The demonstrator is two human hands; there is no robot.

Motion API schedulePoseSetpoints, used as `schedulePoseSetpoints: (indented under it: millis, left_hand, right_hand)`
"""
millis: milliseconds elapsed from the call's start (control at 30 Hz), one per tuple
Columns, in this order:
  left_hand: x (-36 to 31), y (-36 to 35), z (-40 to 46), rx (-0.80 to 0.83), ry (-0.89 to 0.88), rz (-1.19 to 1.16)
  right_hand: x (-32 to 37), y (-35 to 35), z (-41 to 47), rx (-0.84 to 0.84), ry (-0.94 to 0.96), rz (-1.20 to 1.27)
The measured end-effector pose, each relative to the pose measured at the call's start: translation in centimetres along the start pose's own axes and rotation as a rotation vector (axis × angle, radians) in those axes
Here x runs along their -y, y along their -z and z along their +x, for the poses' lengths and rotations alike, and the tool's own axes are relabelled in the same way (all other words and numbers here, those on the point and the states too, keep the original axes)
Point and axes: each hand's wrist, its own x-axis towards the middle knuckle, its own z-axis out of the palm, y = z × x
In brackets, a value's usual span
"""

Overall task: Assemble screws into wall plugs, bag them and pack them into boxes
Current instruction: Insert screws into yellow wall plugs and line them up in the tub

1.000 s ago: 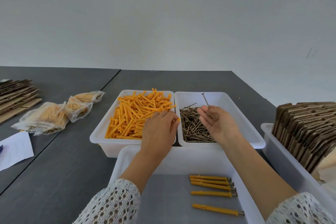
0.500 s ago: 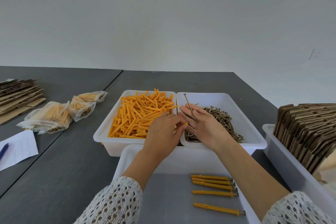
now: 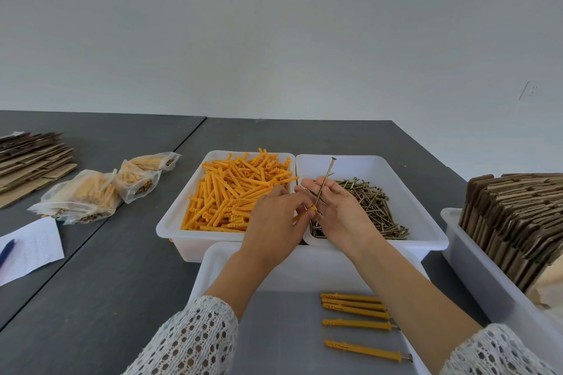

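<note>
At the far left of the frame lie flattened cardboard [image 3: 29, 158], a paper sheet with a pen [image 3: 29, 248] and several filled bags [image 3: 91, 195]; the cardboard, sheet and pen are cut off by the edge, and the bag contents are blurred.

Left of centre, the tray of orange wall plugs [image 3: 227, 192] is full and loosely heaped. The left hand [image 3: 275, 225] has its fingers curled round one wall plug [image 3: 312, 208], of which only the open tip shows; the rest is hidden behind the hand.

At centre, the right hand [image 3: 341, 216] pinches a screw [image 3: 325, 183] between thumb and fingers, head up and tilted, its point at or just inside the plug mouth; which cannot be told.

Risks, as judged: the point may miss the mouth and skid off if the two pieces are out of line; the thin screw may slip from the pinch and drop into the screw tray [image 3: 374, 210] below; a sleeve may drag on a tray rim.

In the near tray [image 3: 274, 329], lower centre, five assembled pieces [image 3: 356, 313] lie in a row; its lower edge is cut off.

At the right edge, upright cardboard [image 3: 511, 216] stands in a bin, partly out of frame.
</note>
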Motion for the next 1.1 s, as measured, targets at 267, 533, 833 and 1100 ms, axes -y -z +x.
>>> schedulePoseSetpoints:
  millis: [267, 533, 833, 1100]
  left_hand:
    - [0.1, -0.3, 0.1, -0.036, 0.05, -0.065]
    - [0.1, -0.5, 0.4, -0.078, 0.16, -0.189]
    - [0.0, -0.7, 0.8, -0.203, 0.287, -0.446]
    - [-4.0, 1.0, -0.1, 0.13, -0.059, -0.378]
  right_hand:
    - [0.3, -0.3, -0.5, 0.048, 0.003, -0.069]
    - [1.4, -0.3, -1.2, 0.05, 0.21, -0.714]
    - [0.5, 1.0, -0.4, -0.017, 0.36, -1.025]
    - [2.9, 5.9, 1.0, -0.732, 0.25, -0.678]
